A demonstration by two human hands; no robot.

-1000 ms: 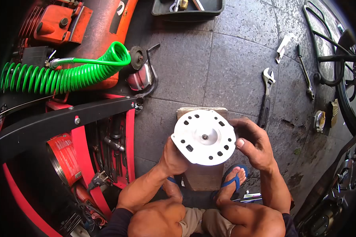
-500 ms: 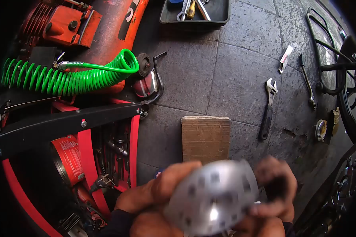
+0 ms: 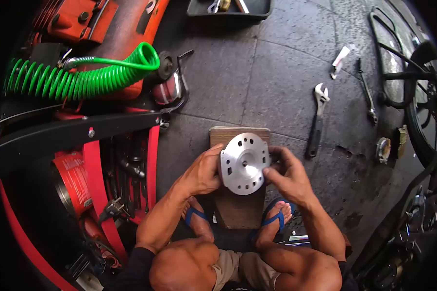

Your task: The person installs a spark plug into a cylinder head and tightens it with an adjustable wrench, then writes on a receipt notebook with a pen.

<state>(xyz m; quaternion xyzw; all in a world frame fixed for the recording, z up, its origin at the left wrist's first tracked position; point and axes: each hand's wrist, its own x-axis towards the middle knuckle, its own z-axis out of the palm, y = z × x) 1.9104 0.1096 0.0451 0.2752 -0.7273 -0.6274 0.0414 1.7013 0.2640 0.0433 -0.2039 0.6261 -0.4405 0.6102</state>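
Note:
A round, silvery metal plate (image 3: 238, 170) faces me, with a small centre hole and several slots and holes near its edge. My left hand (image 3: 206, 170) is closed on its left edge, the fingertips mostly hidden behind it. On the opposite side my right hand (image 3: 289, 177) grips the edge, thumb at the front and fingers around the rim. Beneath the plate lies a brown wooden board (image 3: 240, 213) on the floor, between two feet in blue flip-flops.
An adjustable wrench (image 3: 317, 121), a ratchet-like tool (image 3: 368, 94) and a small white tube (image 3: 340, 62) lie to the right. A dark tool tray (image 3: 230, 19) stands ahead. Leftward are a green coiled hose (image 3: 92, 80), an orange compressor (image 3: 77, 19) and a red-black rack (image 3: 77, 128).
The plate has moved away from the camera, up in the view and over the board. My right hand, earlier blurred beside the plate, now holds its right edge. The view has shifted slightly.

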